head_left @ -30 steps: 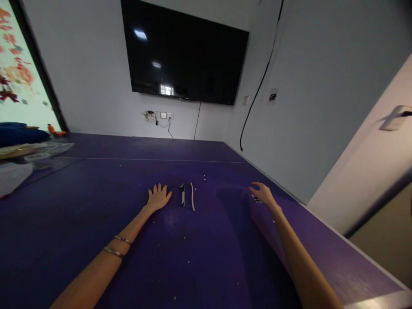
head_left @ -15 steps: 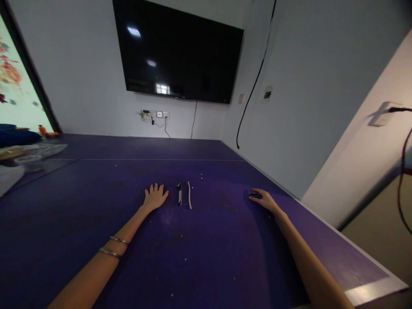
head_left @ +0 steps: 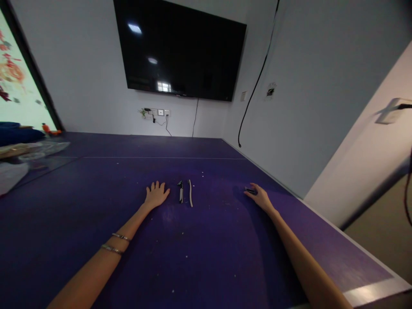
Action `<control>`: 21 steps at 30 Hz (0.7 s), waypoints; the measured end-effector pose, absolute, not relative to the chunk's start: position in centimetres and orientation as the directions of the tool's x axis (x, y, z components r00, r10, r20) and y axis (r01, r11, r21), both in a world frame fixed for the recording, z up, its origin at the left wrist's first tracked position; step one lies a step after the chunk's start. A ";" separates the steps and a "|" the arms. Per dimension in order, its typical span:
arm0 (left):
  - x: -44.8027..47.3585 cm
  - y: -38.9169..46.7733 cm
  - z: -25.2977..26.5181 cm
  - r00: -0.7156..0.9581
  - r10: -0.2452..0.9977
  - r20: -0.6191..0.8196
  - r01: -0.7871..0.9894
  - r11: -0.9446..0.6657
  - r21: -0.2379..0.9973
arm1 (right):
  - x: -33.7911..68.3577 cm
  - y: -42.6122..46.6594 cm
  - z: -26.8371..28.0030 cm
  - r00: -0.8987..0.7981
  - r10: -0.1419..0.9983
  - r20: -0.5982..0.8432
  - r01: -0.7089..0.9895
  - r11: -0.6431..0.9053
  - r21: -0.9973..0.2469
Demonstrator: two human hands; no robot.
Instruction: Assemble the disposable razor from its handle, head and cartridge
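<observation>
The right hand [head_left: 261, 199] grips a small dark object [head_left: 250, 190] in its fingers toward the right of the purple tabletop [head_left: 212, 242]; the left hand [head_left: 156, 196], fingers spread, rests beside a razor [head_left: 180, 195] and toothbrush [head_left: 191, 195].

A small, dark, elongated object [head_left: 250, 191], partly hidden, is held between the right fingers [head_left: 256, 187].

There is one left hand [head_left: 156, 197] and one right hand [head_left: 262, 199], two in all. Just right of the left hand lie one razor [head_left: 180, 195] and one toothbrush [head_left: 190, 195]; the right hand holds one small dark object [head_left: 250, 191]. Two bracelets [head_left: 111, 249] sit behind the left hand. Beyond both hang one flat-screen television [head_left: 180, 47] and one loose-ended black cable [head_left: 254, 92].
</observation>
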State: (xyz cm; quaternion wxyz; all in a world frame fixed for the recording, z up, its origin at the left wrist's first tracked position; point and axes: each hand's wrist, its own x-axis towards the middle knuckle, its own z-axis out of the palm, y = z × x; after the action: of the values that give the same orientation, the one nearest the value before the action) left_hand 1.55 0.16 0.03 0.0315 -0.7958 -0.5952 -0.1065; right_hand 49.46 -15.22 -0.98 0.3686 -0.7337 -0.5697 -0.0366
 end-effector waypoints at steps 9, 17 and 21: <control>1.7 -0.5 0.3 0.258 0.946 0.198 0.956 -0.279 0.089 | 37.7 -10.7 0.5 0.098 0.867 0.488 0.891 0.142 -0.432; 1.9 -1.0 0.5 0.249 0.947 0.204 0.957 -0.273 0.096 | 29.8 -7.7 1.1 0.090 0.915 0.394 0.883 0.110 -0.457; 1.9 -1.1 0.5 0.245 0.949 0.199 0.956 -0.270 0.111 | 27.8 -7.3 1.1 0.074 0.923 0.378 0.907 0.096 -0.411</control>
State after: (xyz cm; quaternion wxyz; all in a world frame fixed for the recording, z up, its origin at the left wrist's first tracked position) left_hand 1.93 -1.13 0.52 0.0166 -0.7887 -0.6039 -0.1134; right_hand 27.78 -7.28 1.09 0.2917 -0.6721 -0.6804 0.0140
